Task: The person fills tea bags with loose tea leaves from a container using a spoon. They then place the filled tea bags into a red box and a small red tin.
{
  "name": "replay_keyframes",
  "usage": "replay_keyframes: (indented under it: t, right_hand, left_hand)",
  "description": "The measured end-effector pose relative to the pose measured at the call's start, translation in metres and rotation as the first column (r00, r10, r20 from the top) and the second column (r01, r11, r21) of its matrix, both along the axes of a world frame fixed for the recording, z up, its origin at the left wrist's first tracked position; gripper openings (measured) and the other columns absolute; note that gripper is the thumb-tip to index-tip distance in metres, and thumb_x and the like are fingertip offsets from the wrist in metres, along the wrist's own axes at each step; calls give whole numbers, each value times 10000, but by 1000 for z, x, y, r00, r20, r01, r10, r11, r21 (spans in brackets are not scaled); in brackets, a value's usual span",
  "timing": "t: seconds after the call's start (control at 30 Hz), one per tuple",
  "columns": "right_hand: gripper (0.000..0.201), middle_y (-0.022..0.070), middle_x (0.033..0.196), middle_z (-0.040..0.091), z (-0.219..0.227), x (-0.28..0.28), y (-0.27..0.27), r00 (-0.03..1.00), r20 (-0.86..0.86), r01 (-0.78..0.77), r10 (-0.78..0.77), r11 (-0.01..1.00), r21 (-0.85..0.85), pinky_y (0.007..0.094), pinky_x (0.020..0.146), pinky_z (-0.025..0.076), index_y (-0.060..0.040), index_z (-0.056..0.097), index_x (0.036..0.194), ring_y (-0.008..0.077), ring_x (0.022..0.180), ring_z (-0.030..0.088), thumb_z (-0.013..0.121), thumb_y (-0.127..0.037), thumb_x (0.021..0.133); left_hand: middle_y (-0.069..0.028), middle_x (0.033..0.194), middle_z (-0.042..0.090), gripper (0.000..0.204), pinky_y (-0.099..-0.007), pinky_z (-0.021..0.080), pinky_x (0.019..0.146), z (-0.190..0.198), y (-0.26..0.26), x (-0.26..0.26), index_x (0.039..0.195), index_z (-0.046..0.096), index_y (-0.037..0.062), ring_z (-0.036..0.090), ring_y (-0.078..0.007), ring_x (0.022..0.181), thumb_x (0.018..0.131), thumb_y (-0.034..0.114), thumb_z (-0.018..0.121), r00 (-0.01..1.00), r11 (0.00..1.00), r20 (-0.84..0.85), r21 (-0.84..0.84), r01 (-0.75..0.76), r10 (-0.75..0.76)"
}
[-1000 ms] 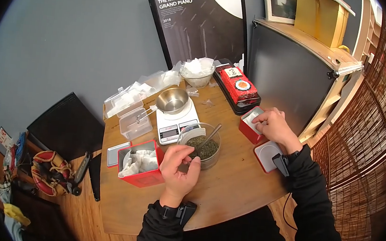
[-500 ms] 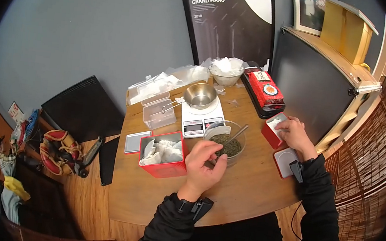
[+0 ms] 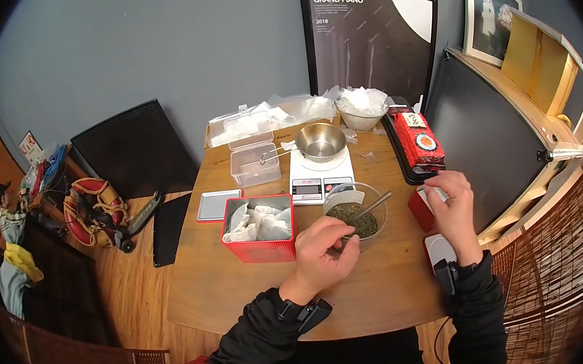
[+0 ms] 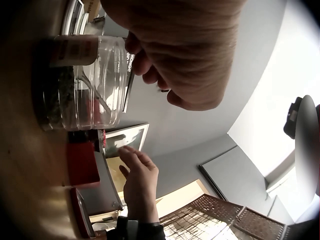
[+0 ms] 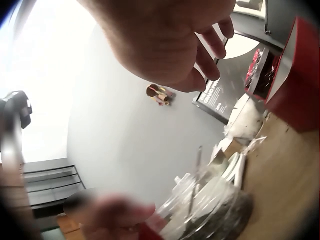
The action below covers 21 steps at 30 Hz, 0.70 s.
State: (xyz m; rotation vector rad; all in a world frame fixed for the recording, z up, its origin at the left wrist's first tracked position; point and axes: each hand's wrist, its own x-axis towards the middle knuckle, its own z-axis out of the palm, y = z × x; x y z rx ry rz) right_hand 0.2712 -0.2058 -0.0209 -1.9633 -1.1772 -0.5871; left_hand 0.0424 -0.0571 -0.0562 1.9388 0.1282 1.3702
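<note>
My left hand point(image 3: 325, 255) hovers at the near side of a clear jar point(image 3: 381, 227) of dark dried leaves, with a spoon point(image 3: 379, 202) standing in it. Its fingers are loosely bent, the thumb apart from the index, and nothing shows between them. Above the small red tin point(image 3: 420, 211) is my right hand point(image 3: 456, 208); the right wrist view shows its relaxed fingers point(image 5: 207, 55) holding nothing visible. That tin's lid point(image 3: 439, 247) lies in front of it. To the left, a larger red tin point(image 3: 259, 251) holds white pouches point(image 3: 259, 222).
A steel bowl point(image 3: 320, 142) sits on a white scale point(image 3: 338, 175), beside a clear plastic box point(image 3: 256, 170). Behind are a glass bowl of white pouches point(image 3: 361, 118) and a red package point(image 3: 419, 139) on a black tray. A grey lid point(image 3: 216, 206) lies left of the large tin.
My right hand has come up out of the small red tin and now hangs above it. The head view has swung left, shifting the table rightward; my left hand keeps its place by the jar.
</note>
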Motion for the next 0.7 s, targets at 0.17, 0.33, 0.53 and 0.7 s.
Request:
replay_keyframes:
  t: [0.17, 0.33, 0.53, 0.7]
  right_hand:
    - [89, 100, 910, 687, 4, -45, 29, 983, -21, -180, 183, 977, 115, 392, 874, 457, -60, 724, 869, 295, 991, 628, 727, -53, 780]
    - [94, 87, 885, 680, 8, -77, 58, 935, -14, -345, 354, 919, 189, 392, 837, 444, -68, 712, 875, 279, 957, 627, 729, -67, 783]
    - [101, 111, 885, 688, -2, -86, 77, 908, -82, -380, 411, 889, 255, 385, 816, 465, -42, 708, 887, 282, 905, 642, 725, -52, 788]
    - [64, 59, 810, 674, -19, -81, 78, 909, -76, -367, 409, 874, 320, 376, 767, 424, -73, 696, 849, 254, 831, 614, 709, -70, 787]
  left_hand:
    - [-104, 784, 643, 107, -249, 457, 497, 27, 1, -17, 810, 684, 7, 586, -170, 561, 726, -51, 717, 982, 961, 129, 225, -163, 136]
    - [-117, 854, 659, 153, -343, 497, 639, 68, 19, -73, 814, 672, 21, 619, -272, 736, 676, -30, 714, 916, 865, -32, 344, -365, 399]
    - [-163, 1139, 642, 213, -458, 432, 991, 72, 59, -103, 877, 697, 15, 514, -385, 1185, 668, 50, 672, 717, 775, -352, 478, -414, 601]
    - [-182, 1214, 628, 253, -502, 394, 1063, 66, 70, -105, 896, 746, 32, 462, -444, 1270, 669, 123, 681, 634, 798, -505, 493, -345, 586]
